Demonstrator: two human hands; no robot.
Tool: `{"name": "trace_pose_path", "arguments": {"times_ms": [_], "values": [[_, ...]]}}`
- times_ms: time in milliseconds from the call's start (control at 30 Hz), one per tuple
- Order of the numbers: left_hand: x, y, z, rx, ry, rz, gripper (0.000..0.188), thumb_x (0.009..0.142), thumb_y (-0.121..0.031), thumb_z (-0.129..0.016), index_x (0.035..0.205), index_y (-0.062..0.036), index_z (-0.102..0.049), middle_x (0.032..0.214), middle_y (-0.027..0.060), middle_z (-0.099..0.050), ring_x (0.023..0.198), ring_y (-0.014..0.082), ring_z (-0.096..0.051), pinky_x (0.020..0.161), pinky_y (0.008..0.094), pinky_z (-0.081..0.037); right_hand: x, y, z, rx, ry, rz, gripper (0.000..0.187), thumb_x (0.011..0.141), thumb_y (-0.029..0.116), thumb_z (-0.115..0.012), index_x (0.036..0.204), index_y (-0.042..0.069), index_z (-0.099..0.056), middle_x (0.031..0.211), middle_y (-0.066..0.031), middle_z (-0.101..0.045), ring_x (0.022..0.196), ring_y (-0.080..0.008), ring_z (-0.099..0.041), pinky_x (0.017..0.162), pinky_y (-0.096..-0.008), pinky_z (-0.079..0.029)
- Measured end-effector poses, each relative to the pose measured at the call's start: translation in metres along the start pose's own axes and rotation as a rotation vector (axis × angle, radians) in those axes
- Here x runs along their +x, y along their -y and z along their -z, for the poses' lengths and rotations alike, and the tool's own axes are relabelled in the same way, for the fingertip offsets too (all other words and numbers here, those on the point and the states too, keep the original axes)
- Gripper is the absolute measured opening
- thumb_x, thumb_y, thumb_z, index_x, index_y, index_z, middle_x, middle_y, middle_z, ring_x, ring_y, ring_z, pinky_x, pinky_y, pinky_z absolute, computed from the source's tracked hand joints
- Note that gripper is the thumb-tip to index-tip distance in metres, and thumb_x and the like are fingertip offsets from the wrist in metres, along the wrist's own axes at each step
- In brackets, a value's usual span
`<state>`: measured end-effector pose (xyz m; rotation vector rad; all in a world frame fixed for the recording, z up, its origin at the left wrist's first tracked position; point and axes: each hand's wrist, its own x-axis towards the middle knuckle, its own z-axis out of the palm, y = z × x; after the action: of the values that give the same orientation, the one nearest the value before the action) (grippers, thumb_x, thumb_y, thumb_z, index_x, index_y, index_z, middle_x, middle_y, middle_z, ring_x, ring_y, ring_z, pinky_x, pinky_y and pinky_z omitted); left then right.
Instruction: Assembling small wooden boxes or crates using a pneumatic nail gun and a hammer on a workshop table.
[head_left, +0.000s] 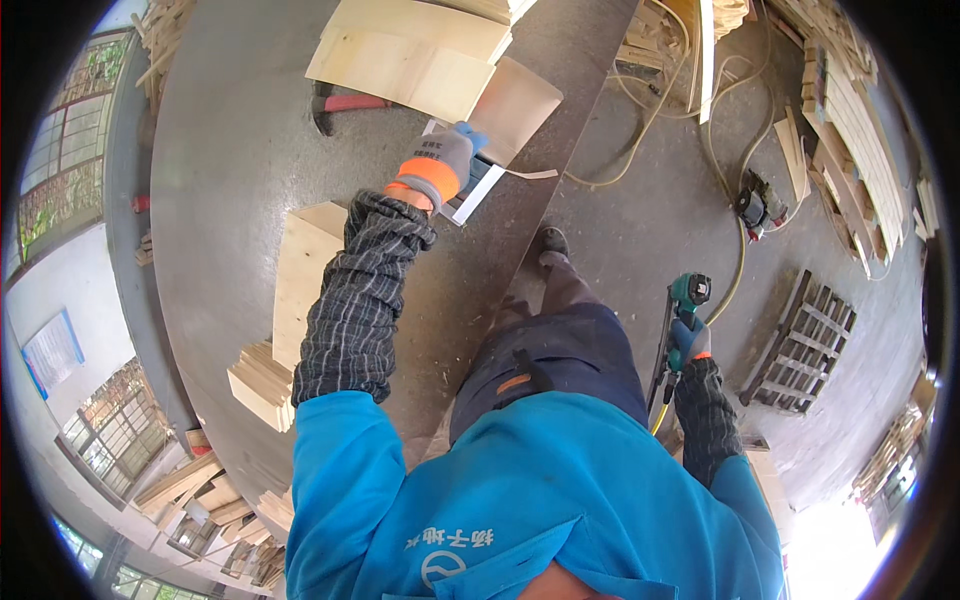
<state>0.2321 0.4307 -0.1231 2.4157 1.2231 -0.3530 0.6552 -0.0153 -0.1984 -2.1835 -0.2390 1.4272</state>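
Observation:
My left hand, in a grey and blue glove with an orange cuff, is closed over a small white-edged frame on the table. Its fingers hide part of the frame. A thin pale strip pokes out beside them toward the table edge. Just beyond lie a brownish thin sheet and stacked light wood panels. A hammer with a red handle rests left of the panels. Held low at my right side, away from the table, a teal nail gun is in my gloved right hand.
The big grey table carries more wood panels and a stack of boards to the left. A yellowish hose trails over the floor, past a dark tool. A slatted pallet and stacked timber stand at right.

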Motion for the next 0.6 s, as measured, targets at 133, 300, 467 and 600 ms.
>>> {"name": "trace_pose_path", "arguments": {"times_ms": [133,300,467,600], "values": [[0.007,0.0,-0.005,0.008,0.112,0.189,0.043,0.094,0.001,-0.055,0.132,-0.0102,-0.072,0.137,0.0199,-0.069,0.119,0.0431,-0.069,0.101,0.0491,-0.057,0.003,-0.001,0.002,0.013,0.023,0.006,0.012,0.093,0.016,-0.067,0.09,0.005,-0.064,0.071,-0.0023,-0.06,0.055,-0.014,-0.057,0.051,-0.0325,-0.045],[0.003,0.008,-0.004,0.017,0.075,0.023,0.037,0.095,-0.004,-0.061,0.128,-0.0125,-0.073,0.134,0.0183,-0.069,0.115,0.0423,-0.071,0.097,0.0501,-0.058,0.014,-0.01,0.006,0.001,0.053,0.015,0.014,0.091,0.016,-0.069,0.095,0.002,-0.068,0.075,-0.0018,-0.063,0.06,-0.0128,-0.058,0.055,-0.0317,-0.047],[0.002,-0.001,0.0,0.034,0.094,0.01,0.039,0.096,-0.005,-0.059,0.131,-0.0119,-0.073,0.133,0.0185,-0.069,0.115,0.0421,-0.07,0.098,0.0488,-0.057,0.019,-0.023,0.012,-0.089,0.035,0.044,0.021,0.089,0.016,-0.072,0.102,-0.002,-0.073,0.08,-0.0019,-0.067,0.065,-0.012,-0.061,0.06,-0.0313,-0.049],[0.008,0.012,-0.013,0.008,0.095,0.063,0.035,0.096,-0.004,-0.058,0.124,-0.0119,-0.077,0.128,0.0176,-0.07,0.111,0.0432,-0.071,0.096,0.0493,-0.058,0.021,-0.031,0.011,-0.1,0.025,0.047,0.022,0.089,0.016,-0.071,0.102,-0.002,-0.073,0.08,-0.0032,-0.069,0.065,-0.0122,-0.061,0.06,-0.0314,-0.049]]}}
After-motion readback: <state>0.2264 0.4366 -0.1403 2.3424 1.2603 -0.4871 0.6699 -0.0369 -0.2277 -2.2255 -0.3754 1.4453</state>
